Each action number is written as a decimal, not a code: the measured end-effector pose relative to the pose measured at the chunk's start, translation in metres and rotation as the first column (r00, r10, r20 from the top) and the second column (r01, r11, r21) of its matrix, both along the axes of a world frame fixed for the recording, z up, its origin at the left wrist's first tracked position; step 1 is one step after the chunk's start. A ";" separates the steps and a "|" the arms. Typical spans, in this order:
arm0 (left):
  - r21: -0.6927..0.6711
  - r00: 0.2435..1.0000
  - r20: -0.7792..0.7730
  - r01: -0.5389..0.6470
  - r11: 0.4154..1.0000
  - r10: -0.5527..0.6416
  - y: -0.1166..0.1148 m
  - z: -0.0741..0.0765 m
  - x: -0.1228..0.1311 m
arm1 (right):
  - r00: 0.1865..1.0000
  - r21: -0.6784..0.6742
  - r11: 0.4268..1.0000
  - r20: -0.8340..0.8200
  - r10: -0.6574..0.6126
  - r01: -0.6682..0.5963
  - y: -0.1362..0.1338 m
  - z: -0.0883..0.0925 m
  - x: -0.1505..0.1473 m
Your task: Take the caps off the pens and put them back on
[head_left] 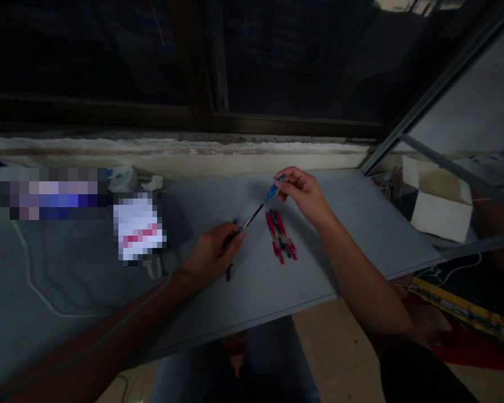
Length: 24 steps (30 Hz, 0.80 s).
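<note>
**While the left hand [212,249] and right hand [302,193] share a slim blue-handled tool [270,193]**

The tool spans above a grey board [319,268], just beside a red toy model [280,236]; the right hand pinches its blue end between fingertips [282,187]; the left hand closes around its dark end, near a small black object [229,272].

room: grey board [218,196] to window sill [193,148] | obstacle: red toy [280,236] below right hand [303,196]

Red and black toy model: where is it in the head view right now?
In the head view, the red and black toy model lies on the grey board, just below the blue-handled tool, between the left hand and the nearer right hand.
</note>
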<state>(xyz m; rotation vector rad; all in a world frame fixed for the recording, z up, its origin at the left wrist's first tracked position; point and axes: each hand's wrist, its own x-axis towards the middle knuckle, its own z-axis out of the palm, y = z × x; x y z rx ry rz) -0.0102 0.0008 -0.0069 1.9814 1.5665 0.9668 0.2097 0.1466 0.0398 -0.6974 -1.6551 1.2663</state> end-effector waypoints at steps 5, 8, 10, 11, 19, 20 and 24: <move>-0.016 1.000 -0.002 0.009 1.000 -0.009 -0.002 -0.001 0.000 | 1.000 0.005 1.000 0.009 -0.011 0.011 0.001 0.001 0.002; -0.010 1.000 0.010 0.005 1.000 -0.005 -0.002 -0.001 0.000 | 1.000 0.024 1.000 0.016 -0.010 0.010 0.003 0.004 0.007; -0.001 1.000 0.014 0.007 1.000 -0.007 -0.002 -0.001 0.000 | 1.000 0.039 0.999 0.003 -0.016 0.016 0.003 0.006 0.009; 0.001 1.000 0.015 0.010 1.000 -0.010 -0.002 -0.001 0.000 | 1.000 0.041 0.999 -0.003 -0.015 0.015 0.004 0.007 0.010; 0.089 0.998 0.052 -0.028 0.996 0.024 -0.001 -0.001 0.002 | 0.977 -0.113 0.975 0.069 0.201 -0.192 -0.010 -0.001 -0.005; 0.094 0.998 0.051 -0.035 0.995 0.031 -0.001 0.000 0.002 | 0.971 -0.120 0.969 0.076 0.227 -0.217 -0.012 -0.002 -0.006; 0.063 1.000 0.027 -0.005 0.998 0.003 0.000 -0.002 0.000 | 0.956 -0.094 0.968 0.163 0.245 -0.232 -0.014 -0.002 -0.005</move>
